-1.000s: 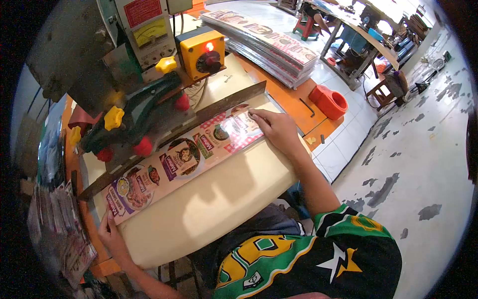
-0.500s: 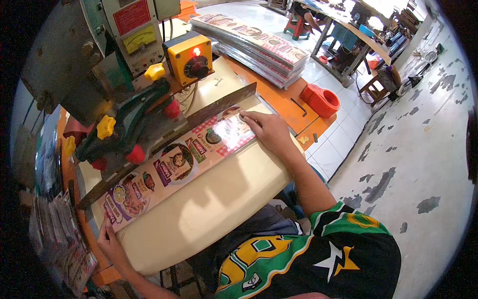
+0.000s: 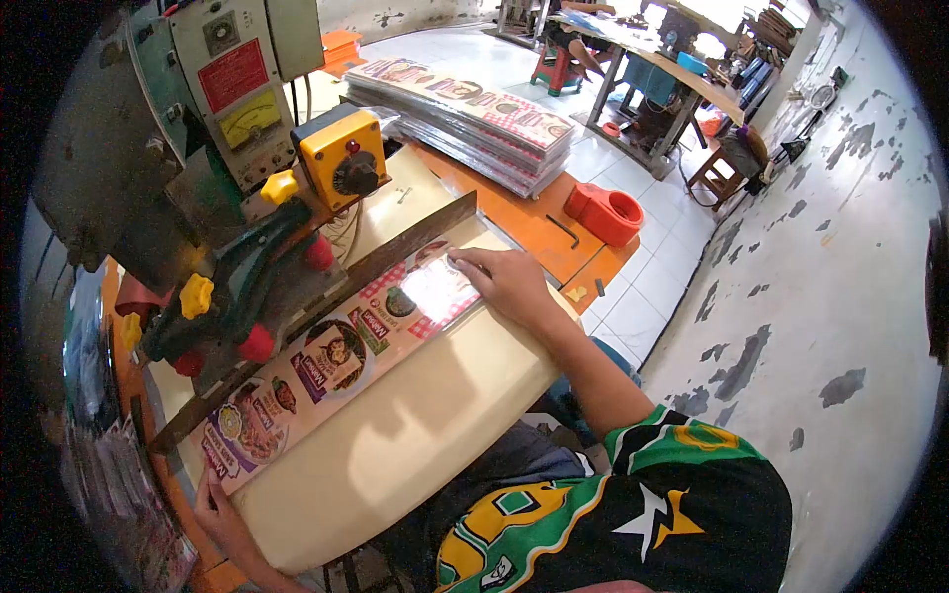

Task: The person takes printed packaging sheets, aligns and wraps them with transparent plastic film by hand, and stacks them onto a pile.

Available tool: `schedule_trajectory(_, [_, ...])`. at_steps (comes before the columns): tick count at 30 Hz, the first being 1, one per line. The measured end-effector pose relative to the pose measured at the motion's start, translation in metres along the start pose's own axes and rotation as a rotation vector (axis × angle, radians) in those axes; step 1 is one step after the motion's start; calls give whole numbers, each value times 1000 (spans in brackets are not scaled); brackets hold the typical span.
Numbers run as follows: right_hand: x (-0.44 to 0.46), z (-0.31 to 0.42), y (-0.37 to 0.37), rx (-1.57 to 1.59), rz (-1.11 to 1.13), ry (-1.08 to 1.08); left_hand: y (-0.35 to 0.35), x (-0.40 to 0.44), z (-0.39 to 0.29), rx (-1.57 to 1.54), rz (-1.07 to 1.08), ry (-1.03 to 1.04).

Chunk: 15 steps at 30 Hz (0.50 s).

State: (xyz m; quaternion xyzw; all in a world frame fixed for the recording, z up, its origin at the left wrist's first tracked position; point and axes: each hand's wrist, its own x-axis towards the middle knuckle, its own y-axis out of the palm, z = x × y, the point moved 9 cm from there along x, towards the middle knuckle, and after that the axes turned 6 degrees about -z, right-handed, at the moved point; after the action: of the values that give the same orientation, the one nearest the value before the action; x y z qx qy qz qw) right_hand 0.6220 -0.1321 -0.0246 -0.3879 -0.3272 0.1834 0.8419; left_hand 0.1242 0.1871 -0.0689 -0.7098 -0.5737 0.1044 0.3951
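A long glossy printed sheet with food pictures lies flat on a cream padded board. At its near left end, my left hand pinches the corner, thumb uppermost; the other fingers are partly hidden. My right hand grips the opposite end, its fingers bent over the edge. Along the sheet's far long side stands an upright metal bar of a press machine. Whether the bar bears on the sheet, I cannot tell. A yellow control box with a black knob sits above the bar.
Behind the board, a stack of similar printed sheets rests on the orange table. A red tape dispenser-like holder and a black hex key lie to the right. More sheets are piled low at left. Another person sits in the background.
The red lamp on the yellow box was lit and is now dark. The camera view has shifted slightly; both hands keep their places on the sheet.
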Motion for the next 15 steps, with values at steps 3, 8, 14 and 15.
schedule_trajectory(3, [0,1,0,7,-3,-4,2,0,-1,-55,34,-1])
schedule_trajectory(8, [-1,2,-1,11,-48,-61,-1,0,18,23,72,-29])
schedule_trajectory(14, [1,1,-1,12,-3,-9,-4,-3,-16,13,-38,28])
schedule_trajectory(15, [1,-1,0,12,-3,-8,-5,-2,-16,13,-37,29])
